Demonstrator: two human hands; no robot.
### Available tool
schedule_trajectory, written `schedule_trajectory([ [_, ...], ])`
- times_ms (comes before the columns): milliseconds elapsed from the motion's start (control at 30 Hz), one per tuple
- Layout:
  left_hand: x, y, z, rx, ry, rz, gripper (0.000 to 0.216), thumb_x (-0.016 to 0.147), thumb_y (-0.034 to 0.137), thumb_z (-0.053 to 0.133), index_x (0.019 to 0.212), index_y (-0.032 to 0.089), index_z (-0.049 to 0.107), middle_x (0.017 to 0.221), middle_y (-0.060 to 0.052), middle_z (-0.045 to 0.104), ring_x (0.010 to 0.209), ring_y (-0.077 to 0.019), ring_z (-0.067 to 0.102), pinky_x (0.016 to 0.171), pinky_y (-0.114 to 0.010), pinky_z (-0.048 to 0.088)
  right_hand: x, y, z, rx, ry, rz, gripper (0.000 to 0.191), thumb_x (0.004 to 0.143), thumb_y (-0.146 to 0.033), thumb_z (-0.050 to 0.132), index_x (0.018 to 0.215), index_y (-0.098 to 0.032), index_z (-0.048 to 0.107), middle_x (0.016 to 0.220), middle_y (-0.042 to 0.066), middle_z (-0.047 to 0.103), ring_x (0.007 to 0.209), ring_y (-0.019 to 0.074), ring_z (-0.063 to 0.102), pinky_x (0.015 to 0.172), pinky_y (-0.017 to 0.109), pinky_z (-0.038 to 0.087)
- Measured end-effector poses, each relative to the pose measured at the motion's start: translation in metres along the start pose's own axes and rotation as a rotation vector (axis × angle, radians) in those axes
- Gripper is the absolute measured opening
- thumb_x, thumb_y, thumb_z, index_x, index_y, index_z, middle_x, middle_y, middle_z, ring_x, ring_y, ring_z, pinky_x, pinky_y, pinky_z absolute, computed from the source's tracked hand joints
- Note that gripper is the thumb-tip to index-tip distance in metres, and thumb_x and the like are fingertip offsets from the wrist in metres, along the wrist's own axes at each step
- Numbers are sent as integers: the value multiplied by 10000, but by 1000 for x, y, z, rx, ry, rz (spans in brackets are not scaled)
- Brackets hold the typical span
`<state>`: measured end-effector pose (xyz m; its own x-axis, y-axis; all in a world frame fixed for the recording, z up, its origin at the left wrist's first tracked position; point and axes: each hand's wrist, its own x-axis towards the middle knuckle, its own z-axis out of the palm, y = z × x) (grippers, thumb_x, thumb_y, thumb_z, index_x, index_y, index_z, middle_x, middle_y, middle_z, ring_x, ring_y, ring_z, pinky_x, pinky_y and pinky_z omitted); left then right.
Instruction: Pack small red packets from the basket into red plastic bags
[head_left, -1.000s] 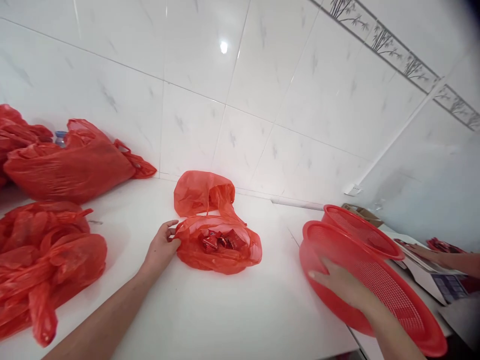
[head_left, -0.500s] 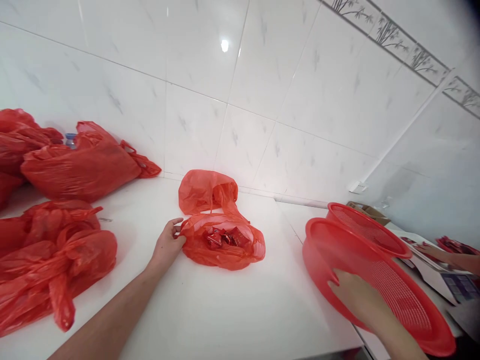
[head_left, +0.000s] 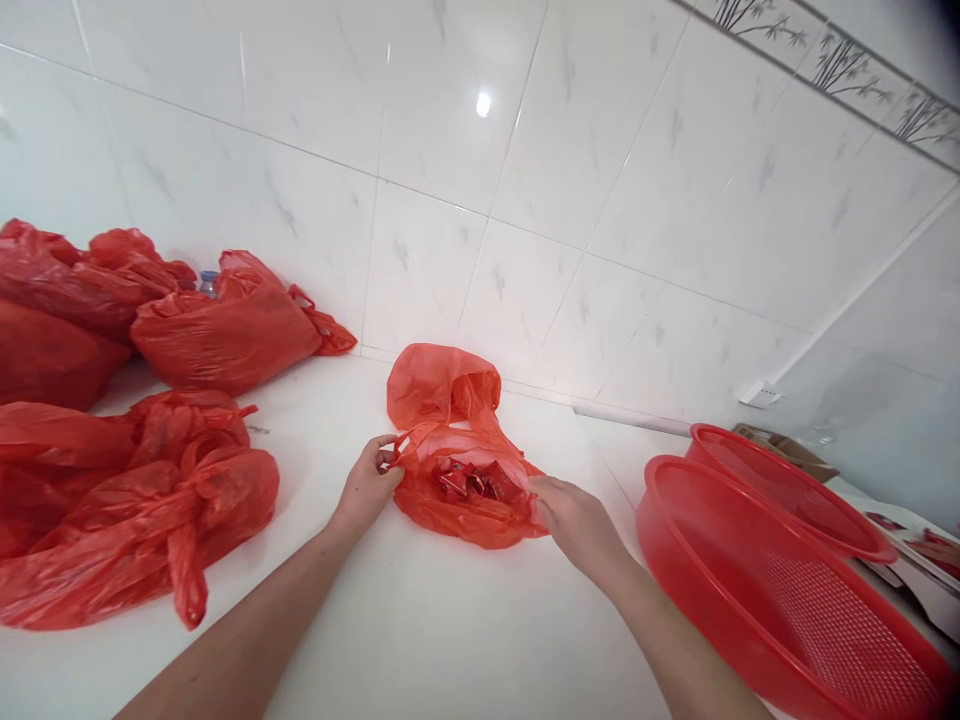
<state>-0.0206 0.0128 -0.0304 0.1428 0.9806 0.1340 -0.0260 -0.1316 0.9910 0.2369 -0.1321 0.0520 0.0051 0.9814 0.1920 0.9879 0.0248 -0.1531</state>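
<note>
A thin red plastic bag (head_left: 465, 525) lies with its mouth spread on the white table, its upper part and handle folded back toward the wall. Small shiny red packets (head_left: 476, 482) show inside it. My left hand (head_left: 371, 485) pinches the bag's left rim between thumb and fingers. On the opposite side, my right hand (head_left: 577, 520) grips the right rim; its fingertips are partly hidden by the plastic.
Filled red bags (head_left: 225, 335) rest against the wall at left, and a knotted red bag (head_left: 202, 490) lies closer. At right stand a large red plastic basket (head_left: 750, 590) and another red basket (head_left: 787, 490) behind it. A co-worker's hand (head_left: 937, 550) shows at the far right edge.
My right hand has come out of the large red basket and moved left to the bag's right rim. My left hand stays at the left rim. The view has shifted left.
</note>
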Motion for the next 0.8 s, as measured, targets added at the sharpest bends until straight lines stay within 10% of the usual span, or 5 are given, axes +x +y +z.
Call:
schedule_trajectory([
  [367,2,-4,3,-3,4,44,496,668,174,501,1159,240,481,782,19,581,592,-117,528,536,-226,416,48,32,14,-90,-49,38,250,772,-62,420,775,-173,644,826,68,630,760,195,580,672,298,424],
  [633,-10,27,3,87,54,185,307,752,226,455,1025,246,592,687,23,547,632,-140,517,583,-245,404,70,23,-59,1063,509,199,303,768,-453,597,931,-203,654,1016,58,654,942,204,594,750,314,502],
  [800,-8,61,-1,146,178,196,98,742,262,491,777,217,571,737,11,588,670,-147,530,605,-253,404,78,11,-66,1354,292,362,305,800,-441,571,974,-199,632,1037,95,671,1005,227,614,818,344,519],
])
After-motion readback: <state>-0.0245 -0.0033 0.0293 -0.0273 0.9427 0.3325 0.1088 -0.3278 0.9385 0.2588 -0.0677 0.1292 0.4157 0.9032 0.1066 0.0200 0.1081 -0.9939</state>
